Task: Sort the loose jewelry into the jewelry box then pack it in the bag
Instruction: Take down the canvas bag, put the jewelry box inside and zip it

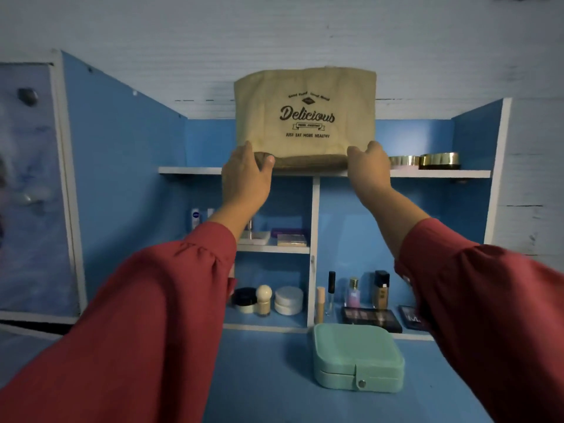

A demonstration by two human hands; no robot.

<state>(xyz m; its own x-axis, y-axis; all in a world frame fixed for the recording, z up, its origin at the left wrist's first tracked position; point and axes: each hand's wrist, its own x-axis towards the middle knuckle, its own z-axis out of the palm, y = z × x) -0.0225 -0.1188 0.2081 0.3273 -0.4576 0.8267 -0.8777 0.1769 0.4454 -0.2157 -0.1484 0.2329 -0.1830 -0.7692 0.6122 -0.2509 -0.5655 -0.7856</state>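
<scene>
You hold one bag [305,117] on the far top shelf [189,170].
Your left hand [245,175] and right hand [370,166], arms outstretched, grip its bottom corners; one shut jewelry box [357,355] sits on the near table [268,377].

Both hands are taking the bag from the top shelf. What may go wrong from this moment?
1. The bag is gripped only at its bottom corners by the left hand and right hand; being soft, it may sag or tip forward.
2. The gold tins stand close beside the right hand and may be knocked off.
3. A dropped bag may hit the closed jewelry box below.
</scene>
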